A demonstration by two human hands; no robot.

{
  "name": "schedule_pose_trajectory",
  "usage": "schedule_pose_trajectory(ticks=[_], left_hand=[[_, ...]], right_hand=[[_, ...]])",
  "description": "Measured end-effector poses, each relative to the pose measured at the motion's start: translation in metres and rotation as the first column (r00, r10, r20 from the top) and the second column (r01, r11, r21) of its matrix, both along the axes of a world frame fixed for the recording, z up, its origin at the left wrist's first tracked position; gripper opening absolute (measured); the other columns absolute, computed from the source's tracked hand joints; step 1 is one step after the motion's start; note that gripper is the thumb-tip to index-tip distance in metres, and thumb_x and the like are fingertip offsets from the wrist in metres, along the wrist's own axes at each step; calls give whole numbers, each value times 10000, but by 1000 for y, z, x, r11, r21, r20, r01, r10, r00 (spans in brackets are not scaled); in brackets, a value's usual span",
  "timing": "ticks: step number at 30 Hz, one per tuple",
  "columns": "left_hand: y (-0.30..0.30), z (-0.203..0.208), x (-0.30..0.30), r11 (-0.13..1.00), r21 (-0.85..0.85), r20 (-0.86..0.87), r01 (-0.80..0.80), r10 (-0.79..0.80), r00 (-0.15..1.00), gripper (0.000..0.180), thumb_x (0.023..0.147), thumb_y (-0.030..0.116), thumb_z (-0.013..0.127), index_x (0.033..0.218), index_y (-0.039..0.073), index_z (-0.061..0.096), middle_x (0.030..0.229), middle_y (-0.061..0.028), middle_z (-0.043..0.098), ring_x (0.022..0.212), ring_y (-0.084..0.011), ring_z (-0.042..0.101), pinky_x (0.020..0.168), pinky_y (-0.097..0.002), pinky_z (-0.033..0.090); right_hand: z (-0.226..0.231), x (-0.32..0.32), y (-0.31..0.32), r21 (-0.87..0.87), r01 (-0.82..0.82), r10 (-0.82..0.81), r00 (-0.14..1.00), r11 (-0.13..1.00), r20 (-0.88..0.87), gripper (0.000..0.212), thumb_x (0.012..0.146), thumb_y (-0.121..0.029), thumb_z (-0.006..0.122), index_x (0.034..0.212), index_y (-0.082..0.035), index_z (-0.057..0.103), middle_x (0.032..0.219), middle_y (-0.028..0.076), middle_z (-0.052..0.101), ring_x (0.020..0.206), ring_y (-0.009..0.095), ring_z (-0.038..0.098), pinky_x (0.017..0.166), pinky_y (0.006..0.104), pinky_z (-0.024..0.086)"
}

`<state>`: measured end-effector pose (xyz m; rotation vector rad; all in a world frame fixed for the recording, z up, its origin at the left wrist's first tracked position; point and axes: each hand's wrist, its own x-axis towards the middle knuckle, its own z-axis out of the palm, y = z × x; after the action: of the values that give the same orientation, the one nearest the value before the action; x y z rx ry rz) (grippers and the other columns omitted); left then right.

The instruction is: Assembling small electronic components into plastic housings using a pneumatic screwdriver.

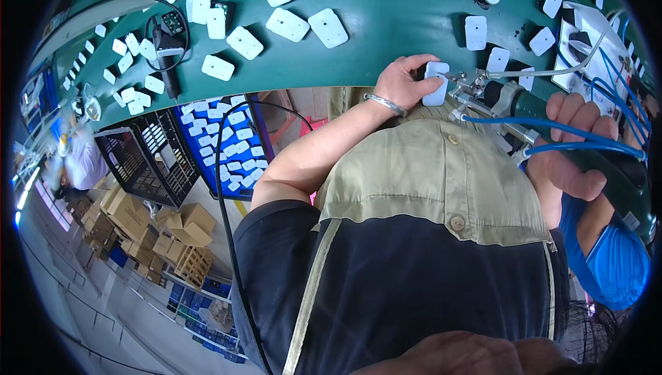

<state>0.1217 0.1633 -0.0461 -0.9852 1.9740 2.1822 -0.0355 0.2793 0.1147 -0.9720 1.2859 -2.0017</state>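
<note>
My left hand [403,85] pinches a small white rounded rectangular cover [434,84] between thumb and fingers at the bench's near edge. The tip of a metal clamp-like fixture [469,85] meets or overlaps the cover; contact is unclear. To the right, my right hand [579,130] has its fingers curled beside the fixture. Blue air hoses [552,125] cross in front of its palm, so what it grips is hidden. Similar white covers, one of them [476,33] just beyond the fixture, lie on the green bench [386,37].
Many white covers [287,24] spread across the bench's left and far parts. A corded black tool [167,64] lies among them. A blue tray [200,146] of covers and a black crate [148,158] stand lower left. A blue-sleeved person [610,258] is close at right.
</note>
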Motion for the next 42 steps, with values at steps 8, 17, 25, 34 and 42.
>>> schedule_pose_trajectory(ticks=[8,17,25,34,42], left_hand=[[-14,-20,17,951,143,20,-273,273,962,300,657,144,648,942,64,597,764,-39,586,677,-100,564,642,-237,459],[-3,2,1,893,347,66,-286,281,957,329,702,111,661,1017,81,570,714,10,478,572,-70,513,436,-207,443],[-3,14,-3,880,387,51,-275,277,959,333,709,108,654,1026,64,561,715,6,482,599,-83,535,456,-211,467],[-9,-5,7,860,356,39,-366,377,925,339,705,100,656,1030,82,563,714,16,471,608,-81,532,464,-209,472],[-29,-7,18,848,271,42,-456,463,885,347,701,121,669,1027,70,561,704,10,479,588,-75,513,453,-206,462]], right_hand=[[6,-3,18,-31,129,-129,992,991,-8,541,637,-577,594,882,-111,470,676,0,460,577,132,396,571,291,305],[8,5,23,-17,105,-104,993,994,55,534,624,-559,618,862,-109,457,641,-8,425,563,117,378,556,276,289],[8,7,24,-25,87,-86,995,996,42,524,616,-557,628,823,-115,438,633,-9,423,555,117,378,541,274,287],[9,3,28,-32,79,-78,996,996,36,523,625,-572,603,763,-95,438,614,-2,414,561,122,387,554,284,294],[1,-7,34,7,96,-95,993,995,-64,517,661,-558,566,839,-81,481,668,14,463,614,148,412,616,300,323]])
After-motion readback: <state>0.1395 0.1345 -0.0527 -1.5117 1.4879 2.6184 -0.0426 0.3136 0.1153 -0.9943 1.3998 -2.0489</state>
